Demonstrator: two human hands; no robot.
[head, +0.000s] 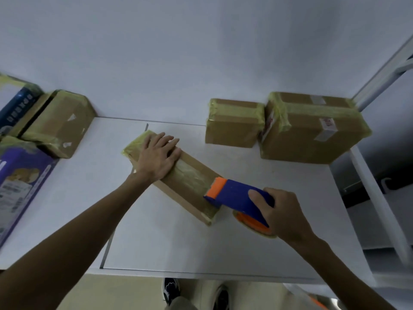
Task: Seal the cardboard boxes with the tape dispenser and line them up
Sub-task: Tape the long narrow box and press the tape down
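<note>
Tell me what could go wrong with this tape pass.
The left hand only presses flat on the far end of the long box, so it may pivot when the right hand tugs the tape dispenser at the near end.
Tape there could wrinkle over the corner.

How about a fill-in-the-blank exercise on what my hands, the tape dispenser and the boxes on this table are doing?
1. The blue and orange tape dispenser is gripped by the ____ hand.
2. The left hand lies flat on the ____ end of the long cardboard box.
3. At the back, the smaller taped box stands to the ____ of the larger taped box.

Missing words: right; far; left.
</note>
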